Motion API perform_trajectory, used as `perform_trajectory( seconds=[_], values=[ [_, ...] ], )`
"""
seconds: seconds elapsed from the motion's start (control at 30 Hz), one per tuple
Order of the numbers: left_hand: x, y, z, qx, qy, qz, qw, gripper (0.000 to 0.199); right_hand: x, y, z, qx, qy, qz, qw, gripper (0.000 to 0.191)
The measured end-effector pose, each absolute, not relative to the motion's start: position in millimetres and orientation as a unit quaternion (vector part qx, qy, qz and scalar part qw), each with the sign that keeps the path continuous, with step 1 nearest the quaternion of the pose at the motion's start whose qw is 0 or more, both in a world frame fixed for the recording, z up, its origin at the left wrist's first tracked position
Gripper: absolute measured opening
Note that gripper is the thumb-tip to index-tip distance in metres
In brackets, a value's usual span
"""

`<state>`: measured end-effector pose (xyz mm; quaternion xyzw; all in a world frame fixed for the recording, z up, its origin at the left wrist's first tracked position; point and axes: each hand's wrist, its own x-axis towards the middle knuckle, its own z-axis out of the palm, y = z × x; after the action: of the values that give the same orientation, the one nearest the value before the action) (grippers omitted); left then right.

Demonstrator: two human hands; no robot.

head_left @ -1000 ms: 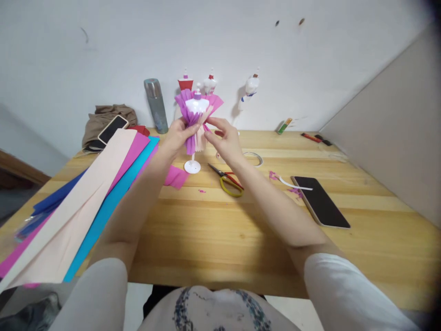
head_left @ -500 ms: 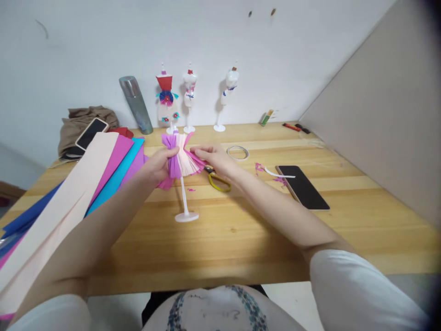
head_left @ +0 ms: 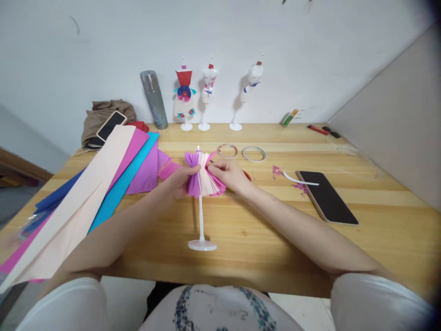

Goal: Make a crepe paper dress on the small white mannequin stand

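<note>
From my remote feed, left hand (head_left: 182,178) pinches the pleated paper (head_left: 207,184), purple and pale pink, at its gathered middle; right hand (head_left: 229,174) pinches its pink side. Paper sits around a small white mannequin (head_left: 201,217), tilted, base nearest the wearer, above the wooden table (head_left: 262,248); I can't tell if the base touches. Large phone (head_left: 328,197) lies right; white ring (head_left: 254,160) lies beyond right hand.

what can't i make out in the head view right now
Head view:
Mini mannequin: torso hidden by pleated crepe paper.
Scissors: mostly behind the right hand.
Left hand: fingers blurred, partly behind the paper.
Green tube: any print too small.
Dark wall spot: cut by top edge.
</note>
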<state>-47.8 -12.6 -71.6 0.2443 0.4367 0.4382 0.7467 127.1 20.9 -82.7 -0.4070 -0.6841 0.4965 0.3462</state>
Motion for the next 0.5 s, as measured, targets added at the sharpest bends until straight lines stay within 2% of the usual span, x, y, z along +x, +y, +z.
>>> perform_trajectory(
  seconds=[0.2, 0.33, 0.5],
  values=[
    [-48, -17, -76, 0.26, 0.439, 0.421, 0.75, 0.036, 127, 12, -76, -0.415, -0.721, 0.45, 0.324, 0.038],
    [-44, -19, -71, 0.251, 0.455, 0.433, 0.736, 0.032, 123, 7, -69, -0.437, -0.755, 0.385, 0.301, 0.044],
    [-42, -18, -69, 0.225, 0.474, 0.443, 0.727, 0.025, 118, 6, -65, -0.436, -0.767, 0.387, 0.27, 0.045]
  ],
)
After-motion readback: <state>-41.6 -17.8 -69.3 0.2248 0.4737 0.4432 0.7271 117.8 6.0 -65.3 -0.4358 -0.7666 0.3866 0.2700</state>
